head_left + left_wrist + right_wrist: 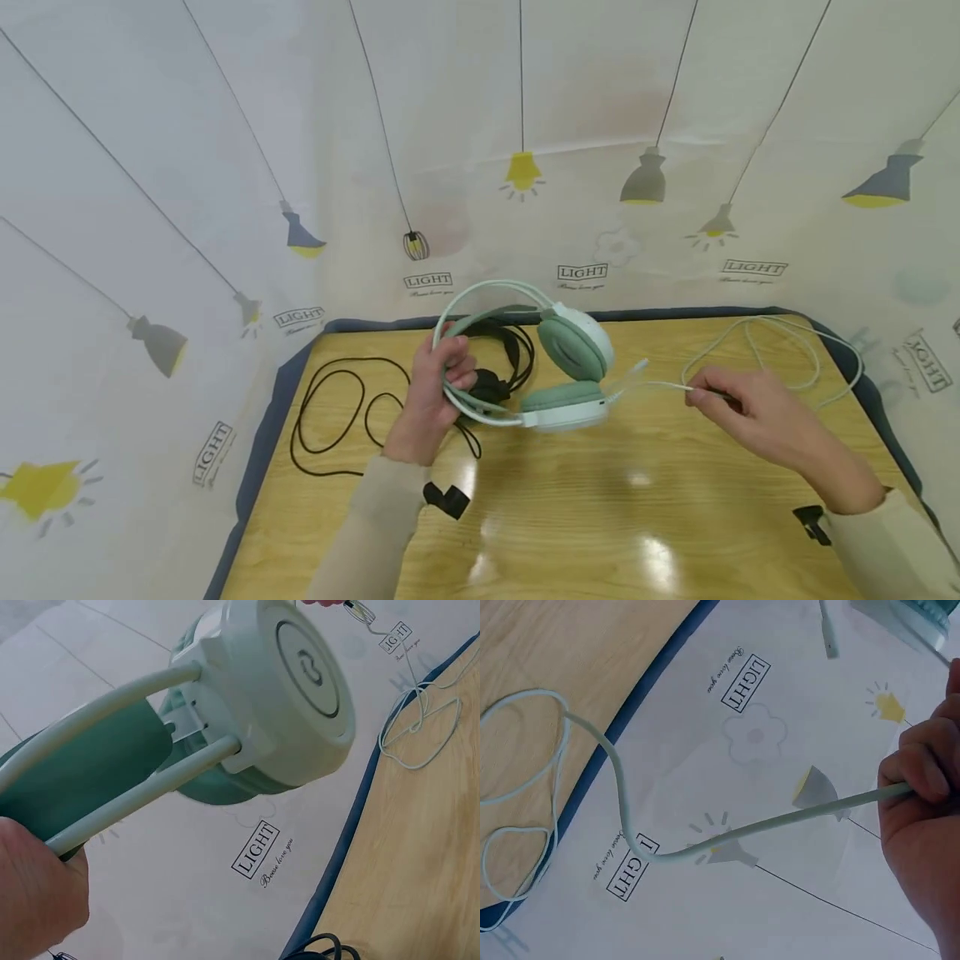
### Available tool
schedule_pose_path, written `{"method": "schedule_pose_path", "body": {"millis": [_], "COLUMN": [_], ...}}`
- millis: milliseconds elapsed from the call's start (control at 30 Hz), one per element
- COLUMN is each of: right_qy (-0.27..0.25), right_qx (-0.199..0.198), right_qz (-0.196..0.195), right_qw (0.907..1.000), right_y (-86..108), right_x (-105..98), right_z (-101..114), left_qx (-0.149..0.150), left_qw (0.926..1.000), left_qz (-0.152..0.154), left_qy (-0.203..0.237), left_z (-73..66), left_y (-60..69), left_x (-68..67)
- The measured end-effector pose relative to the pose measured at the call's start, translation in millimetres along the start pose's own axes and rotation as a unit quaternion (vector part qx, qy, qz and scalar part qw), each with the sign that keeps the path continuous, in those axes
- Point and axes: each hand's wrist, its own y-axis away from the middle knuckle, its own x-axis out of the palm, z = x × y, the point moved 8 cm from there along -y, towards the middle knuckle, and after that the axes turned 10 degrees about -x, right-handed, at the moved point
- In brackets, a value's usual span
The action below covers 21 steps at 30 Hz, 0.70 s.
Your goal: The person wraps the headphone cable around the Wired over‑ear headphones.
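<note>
A mint-green headset (pixel 566 408) is held up over the table by my left hand (pixel 435 392), whose fingers curl round its headband. In the left wrist view, one round earcup (pixel 300 682) fills the top, with the left hand (pixel 37 892) at the lower left on the band. To the right, my right hand (pixel 757 408) pinches the pale cable (pixel 663 384) coming from the lower earcup. The right wrist view shows that cable (pixel 780 819) running out of the curled fingers of the right hand (pixel 930 772). A small microphone stem (pixel 830 637) hangs near the earcups.
Black headphones (pixel 491 386) lie behind the headset, their black cable (pixel 326 473) looped on the table's left side. Loops of pale cable (pixel 817 358) lie at the back right of the wooden table (pixel 600 517). A lamp-patterned cloth (pixel 480 108) stands behind the table.
</note>
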Motion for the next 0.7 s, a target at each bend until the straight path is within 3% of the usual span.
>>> {"method": "schedule_pose_path", "body": {"millis": [167,300,433,600,700], "right_qy": [-0.011,-0.032,-0.043,-0.048,-0.021], "right_qx": [0.007,0.071,0.126,0.126,0.132], "right_qz": [0.005,0.031,0.063,0.048,0.038], "right_qw": [0.9999,0.9964,0.989,0.9897,0.9904], "right_y": [4.7,14.3,29.1,41.0,47.2], "right_x": [1,6,11,11,8], "right_z": [-6,-30,-59,-78,-89], "left_qx": [0.041,0.055,0.069,0.092,0.108], "left_qw": [0.9983,0.9955,0.9945,0.9925,0.99], "left_qz": [-0.017,0.001,0.006,-0.006,-0.005], "left_qy": [0.038,0.077,0.078,0.081,0.091], "left_z": [-12.2,-21.7,-30.5,-41.3,-49.0], "left_y": [-0.2,2.2,4.0,5.5,7.5], "left_x": [0.0,1.6,1.4,-1.9,-3.7]}}
